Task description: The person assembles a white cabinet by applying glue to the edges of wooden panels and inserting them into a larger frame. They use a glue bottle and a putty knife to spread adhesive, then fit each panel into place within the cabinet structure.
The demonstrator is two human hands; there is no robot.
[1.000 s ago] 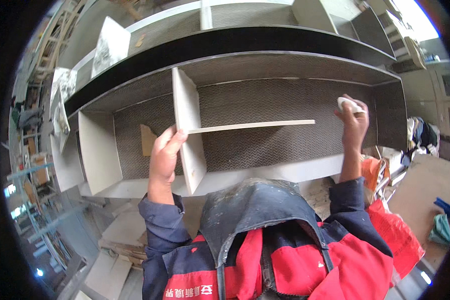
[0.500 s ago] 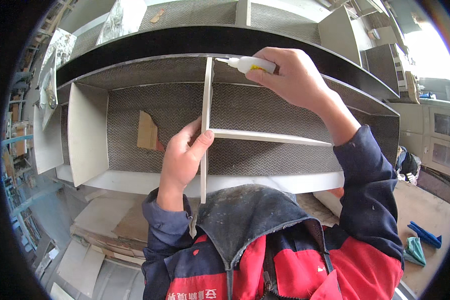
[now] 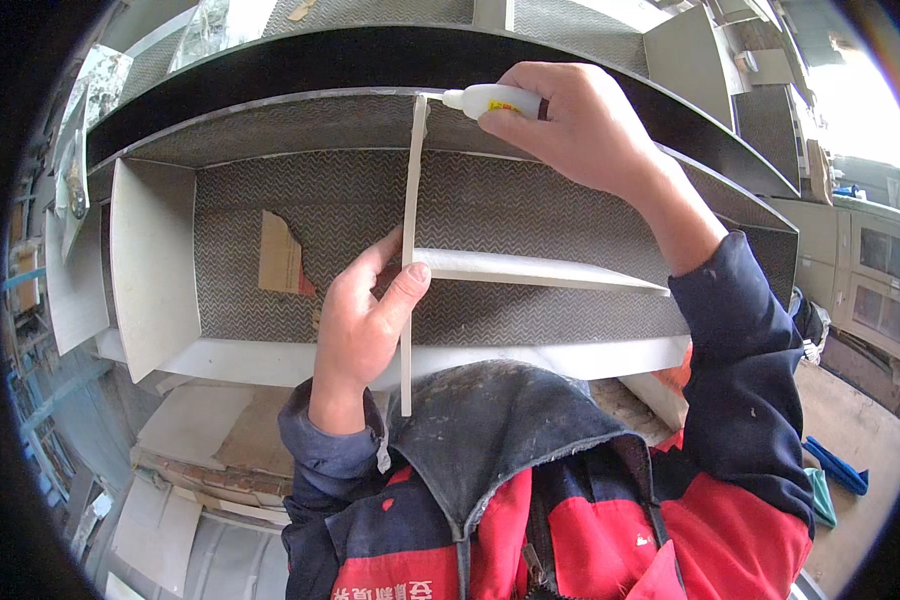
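My right hand is closed around a small white glue bottle with a narrow nozzle and a yellow-and-red label. The nozzle tip points left at the far end of a thin white divider panel, where it meets the long far side of a shallow cabinet; contact cannot be made out. Gripping that divider near its middle is my left hand, thumb on the edge and fingers behind. A white shelf panel runs rightward from the divider beside my thumb. Beneath lies a dark zigzag-patterned board.
A pale end panel stands at the left, with a torn piece of cardboard on the patterned board. A black strip borders the far side. Farther right are a blue tool-like object and a green cloth.
The bottle's nozzle has come closer to the divider's far end. My view has shifted slightly, and more of the shelf panel's face shows. The left hand keeps its grip.
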